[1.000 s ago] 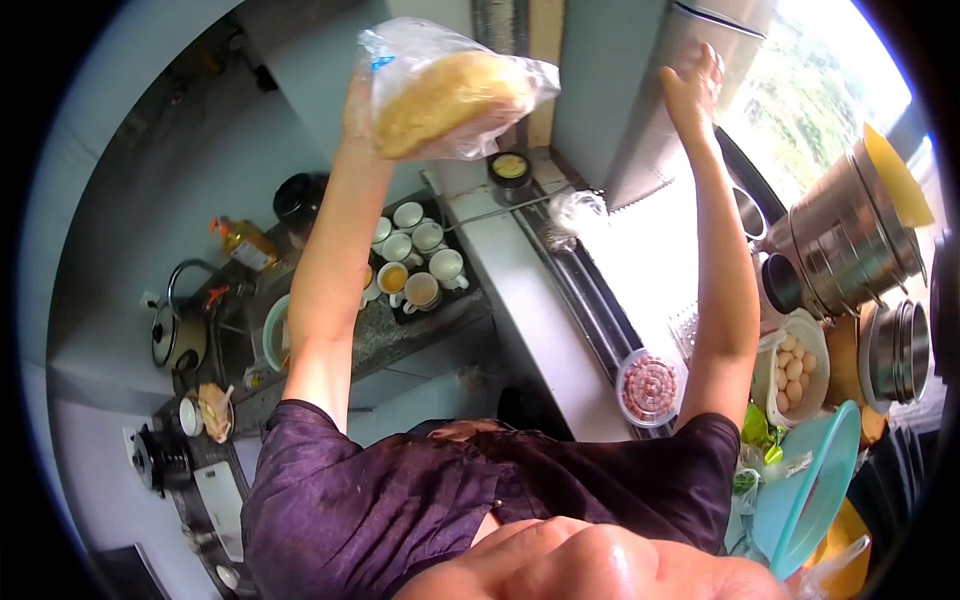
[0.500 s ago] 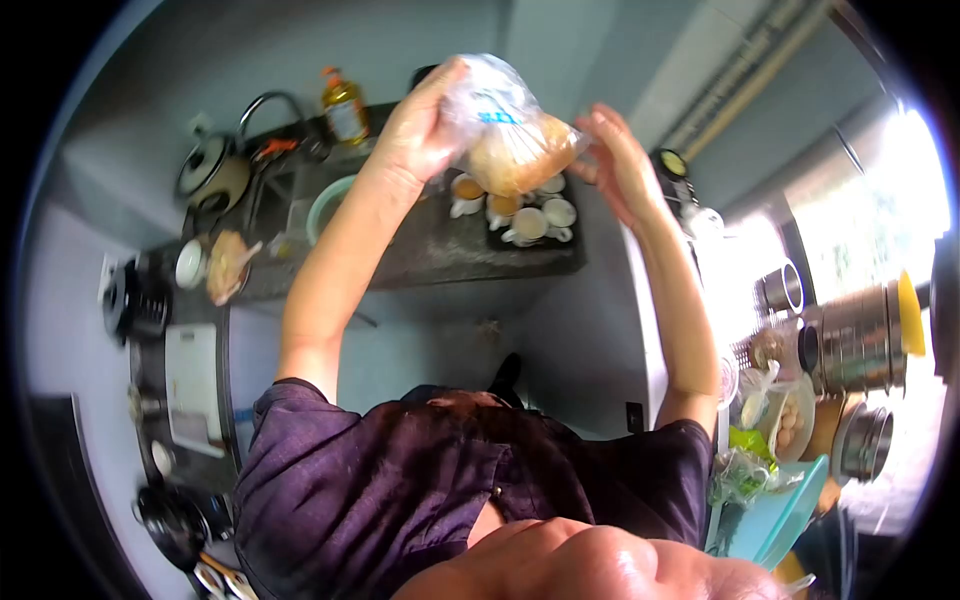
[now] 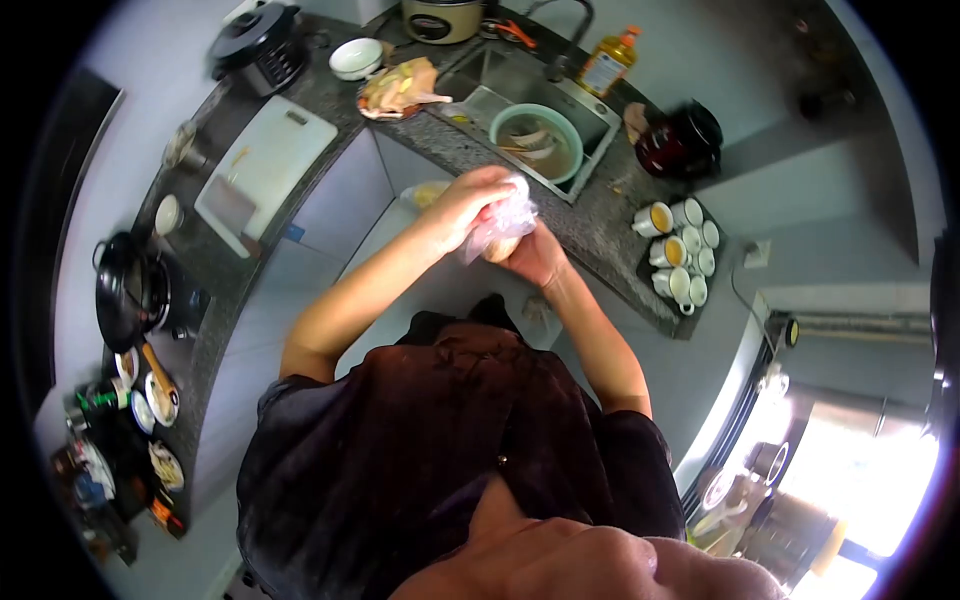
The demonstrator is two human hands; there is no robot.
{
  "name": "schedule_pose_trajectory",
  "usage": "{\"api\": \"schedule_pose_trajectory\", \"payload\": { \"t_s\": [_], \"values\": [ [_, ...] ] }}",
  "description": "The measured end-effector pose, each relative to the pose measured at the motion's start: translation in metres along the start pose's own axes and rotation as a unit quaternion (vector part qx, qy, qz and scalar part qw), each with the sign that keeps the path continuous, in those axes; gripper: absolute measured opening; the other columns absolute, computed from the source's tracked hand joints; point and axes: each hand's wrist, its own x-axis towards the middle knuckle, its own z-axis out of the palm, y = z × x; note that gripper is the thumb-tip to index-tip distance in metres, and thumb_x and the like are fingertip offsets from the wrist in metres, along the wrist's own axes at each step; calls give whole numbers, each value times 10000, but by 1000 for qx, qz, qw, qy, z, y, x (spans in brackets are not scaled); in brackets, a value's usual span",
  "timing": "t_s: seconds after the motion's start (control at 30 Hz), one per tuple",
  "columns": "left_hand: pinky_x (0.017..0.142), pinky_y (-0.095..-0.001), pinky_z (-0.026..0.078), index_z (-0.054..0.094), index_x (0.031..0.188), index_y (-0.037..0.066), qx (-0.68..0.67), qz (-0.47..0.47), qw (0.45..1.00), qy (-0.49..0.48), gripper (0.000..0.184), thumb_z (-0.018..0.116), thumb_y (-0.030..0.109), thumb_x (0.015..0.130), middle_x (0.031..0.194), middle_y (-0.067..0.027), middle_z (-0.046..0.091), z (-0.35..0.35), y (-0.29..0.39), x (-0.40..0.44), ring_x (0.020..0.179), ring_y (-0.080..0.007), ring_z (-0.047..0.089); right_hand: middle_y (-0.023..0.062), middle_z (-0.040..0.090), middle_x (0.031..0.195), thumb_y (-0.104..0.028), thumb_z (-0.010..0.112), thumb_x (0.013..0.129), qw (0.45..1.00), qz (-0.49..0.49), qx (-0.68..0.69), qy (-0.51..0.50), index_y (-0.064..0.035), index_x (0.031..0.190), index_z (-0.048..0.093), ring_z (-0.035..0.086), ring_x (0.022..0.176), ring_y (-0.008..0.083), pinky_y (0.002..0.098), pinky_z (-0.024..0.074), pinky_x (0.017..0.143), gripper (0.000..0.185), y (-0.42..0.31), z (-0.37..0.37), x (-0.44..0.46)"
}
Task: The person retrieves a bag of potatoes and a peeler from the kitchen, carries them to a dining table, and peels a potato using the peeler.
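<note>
Both of my hands are together in front of me, below the sink edge. My left hand (image 3: 464,208) is closed on the gathered top of a clear plastic bag (image 3: 513,212). Inside the bag's lower end is a tan, bread-like piece (image 3: 499,248), partly hidden. My right hand (image 3: 539,256) wraps the bag from the other side, touching its lower part, with some fingers out of sight behind it.
Ahead, the sink (image 3: 605,135) holds a green basin (image 3: 572,135). White cups (image 3: 672,284) stand on a dark tray at right. A white cutting board (image 3: 290,140) lies on the left counter, near a black wok (image 3: 120,290). An orange-capped bottle (image 3: 606,65) stands behind the sink.
My view has turned left. The bag came down from raised in front of me to nearer my body. My right hand, earlier spread at its side, now holds it too.
</note>
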Motion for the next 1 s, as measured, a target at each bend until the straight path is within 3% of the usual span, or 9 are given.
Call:
{"api": "schedule_pose_trajectory", "payload": {
  "t_s": [0.13,0.3,0.47,0.57,0.73,0.8,0.87,0.9,1.0],
  "values": [
    [528,-186,295,593,1031,58,-18,-15,999,49,178,607,152,881,711,74,472,-43,-13,-19,601,-16,382,88,444,1387,-401,444,964,1000,-3,-1,17,-149,1375,384,450,1255,274,559,401,988,486,20,-23,40],
    [574,-183,345,530,1165,39,26,-31,999,37,321,620,179,891,850,40,548,-49,-28,11,667,-31,441,85,510,1327,-441,534,918,996,-70,-39,40,-86,1343,427,456,1249,256,421,319,1084,564,-18,-43,62],
    [743,-231,484,438,1311,47,120,-101,987,-26,458,620,71,891,1011,-10,559,-31,-63,90,844,-75,542,107,589,1206,-421,533,928,973,-149,9,177,-61,1254,515,548,1116,273,424,399,1009,486,-82,-103,71],
    [797,-271,497,337,1400,33,211,-18,970,-117,582,605,3,884,1054,-37,520,-25,-123,139,895,-90,531,135,607,1163,-394,564,899,952,-165,68,247,-44,1222,528,584,1057,292,423,462,944,478,-115,-147,63],
    [712,-258,495,277,1431,20,186,-107,958,-190,583,553,52,918,950,-63,549,4,-144,184,758,-116,576,123,624,1083,-337,563,901,924,-221,42,310,-26,1185,543,606,978,261,385,481,900,421,-138,-205,44],
    [682,-268,504,272,1436,34,58,-232,958,-159,572,527,69,926,945,-62,567,3,-156,199,734,-121,596,116,633,1042,-304,563,904,914,-244,23,324,-20,1155,562,617,939,240,363,500,860,379,-139,-227,36],
    [631,-260,502,484,1206,68,24,-297,944,-144,294,535,112,920,892,-35,586,-1,-152,212,683,-112,601,75,629,979,-237,585,890,856,-263,-216,390,-9,1100,588,597,871,169,298,483,791,310,-139,-250,33],
    [604,-252,490,504,1133,78,22,-307,940,-145,230,551,130,914,852,-21,579,-4,-151,217,657,-103,586,30,605,890,-203,612,871,833,-241,-278,413,-8,1028,614,546,788,110,247,440,690,251,-143,-251,30],
    [550,-237,457,526,1052,89,14,-328,933,-148,175,580,164,903,783,-3,563,-10,-149,224,600,-89,546,8,575,817,-232,633,866,802,-206,-338,447,-19,988,627,508,722,98,238,403,630,245,-141,-253,27]
  ]
}}
